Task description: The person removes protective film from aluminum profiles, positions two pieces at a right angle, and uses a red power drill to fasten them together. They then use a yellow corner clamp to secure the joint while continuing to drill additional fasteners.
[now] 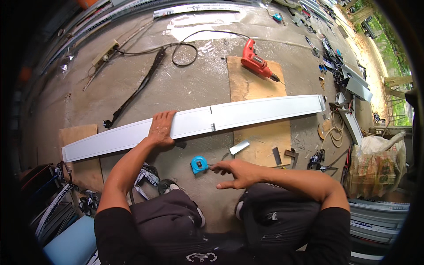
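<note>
A long white panel (260, 110) lies across in front of me, with small dark notches at both edges near its middle. My left hand (161, 129) is on it left of the notches, laid across its width with the fingers bent at the far edge, gripping it. On the floor nearer to me is a blue tape measure (199, 164). My right hand (236, 172) hovers just right of it with fingers apart and nothing held; the fingertips come close to the tape's end. A short white offcut (239, 147) rests on the board beyond that hand.
A red power drill (257, 62) lies on a plywood board (243, 88) under the panel, its cord running left to a socket strip (105, 54). A second board (81, 170) supports the panel's left end. Metal offcuts and a plastic sack (375, 168) are at right.
</note>
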`<state>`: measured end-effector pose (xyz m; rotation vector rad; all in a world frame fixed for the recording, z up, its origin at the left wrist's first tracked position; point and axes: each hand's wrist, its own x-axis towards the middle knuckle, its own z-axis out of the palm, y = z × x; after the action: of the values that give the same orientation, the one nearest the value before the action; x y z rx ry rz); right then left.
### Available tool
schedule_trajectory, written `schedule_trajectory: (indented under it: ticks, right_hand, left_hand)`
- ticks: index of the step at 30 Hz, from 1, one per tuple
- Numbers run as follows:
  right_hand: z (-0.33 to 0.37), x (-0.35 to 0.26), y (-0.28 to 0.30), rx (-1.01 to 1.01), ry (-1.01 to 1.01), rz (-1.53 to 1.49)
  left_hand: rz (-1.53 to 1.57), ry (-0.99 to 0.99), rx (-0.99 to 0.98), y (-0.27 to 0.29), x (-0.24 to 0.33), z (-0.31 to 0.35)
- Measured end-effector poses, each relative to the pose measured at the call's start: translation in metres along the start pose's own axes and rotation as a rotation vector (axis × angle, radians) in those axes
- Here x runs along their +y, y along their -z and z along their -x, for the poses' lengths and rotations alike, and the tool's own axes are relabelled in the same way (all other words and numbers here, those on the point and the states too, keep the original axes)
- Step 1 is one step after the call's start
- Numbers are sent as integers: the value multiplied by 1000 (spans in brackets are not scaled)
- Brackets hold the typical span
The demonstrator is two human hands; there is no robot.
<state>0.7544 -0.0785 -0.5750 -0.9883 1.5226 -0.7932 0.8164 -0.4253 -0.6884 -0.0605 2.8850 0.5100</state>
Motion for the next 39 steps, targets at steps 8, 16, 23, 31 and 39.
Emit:
schedule_trajectory:
  ticks: [8, 16, 23, 31, 39]
  right_hand:
    - [-24, -43, 19, -187, 112, 691]
    - [-23, -74, 7, -420, 110, 779]
    - [-34, -78, -2, -504, 258, 847]
    - [-49, -65, -12, -550, 394, 761]
    - [-67, -64, -25, -655, 490, 813]
  left_hand:
    - [-97, -70, -69, -6, -5, 7]
    - [-131, -209, 16, 45, 2, 30]
    - [515, -6, 1031, 109, 57, 184]
    - [-287, 1431, 1590, -20, 234, 502]
    - [-1761, 2488, 1182, -35, 416, 711]
